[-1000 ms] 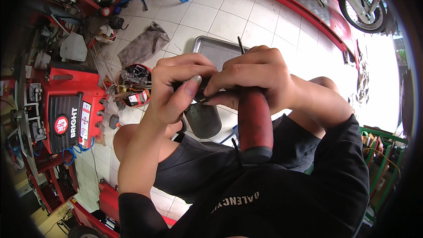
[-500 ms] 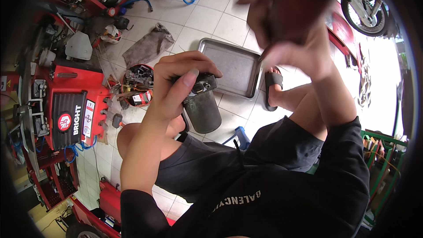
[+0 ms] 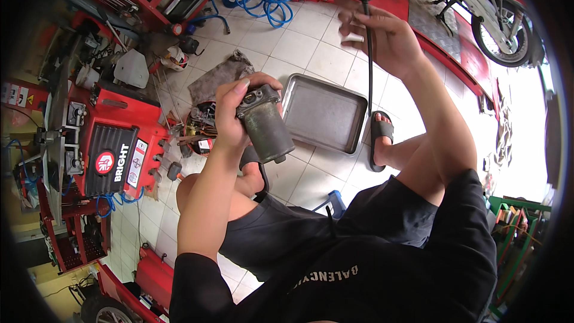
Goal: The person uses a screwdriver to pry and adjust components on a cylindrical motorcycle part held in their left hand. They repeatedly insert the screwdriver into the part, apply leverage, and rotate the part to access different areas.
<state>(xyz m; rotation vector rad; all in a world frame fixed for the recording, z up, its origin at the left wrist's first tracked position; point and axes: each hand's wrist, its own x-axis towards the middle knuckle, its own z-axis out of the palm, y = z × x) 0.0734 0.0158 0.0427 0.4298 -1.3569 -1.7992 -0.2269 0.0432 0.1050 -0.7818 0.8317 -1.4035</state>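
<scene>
- Left hand [image 3: 232, 107]: wrapped around the upper end of a dark metal canister [image 3: 269, 128], grasping it.
- Canister location: in front of the person, over the floor, between the left forearm and the tray as seen from above.
- Canister axis: tilted, running from upper left to lower right; end with fittings points up and away from the person, rounded end with a small nub points down toward the person and slightly right.
- Right hand [image 3: 385, 33]: raised, fingers splayed and blurred; screwdriver shaft crosses by the thumb, cannot tell whether it is gripped.
- Screwdriver [image 3: 369, 54]: long axis nearly vertical in view; red handle at top, partly cut off, thin dark shaft pointing down, lower end beside a sandal.
- Counts: one canister, one screwdriver, one tray, two dark sandals [image 3: 382, 131], one grey cloth [image 3: 218, 78], one coiled blue hose [image 3: 257, 3].
- Tray [image 3: 326, 145]: grey metal, rectangular, raised rim, on the tiles, right of canister; inner base visible.
- Red bowl [image 3: 200, 154]: left of the left hand; holds jumbled tools and metal parts, plus a red-and-white box [image 3: 204, 145]; exact part count too small to tell.
</scene>
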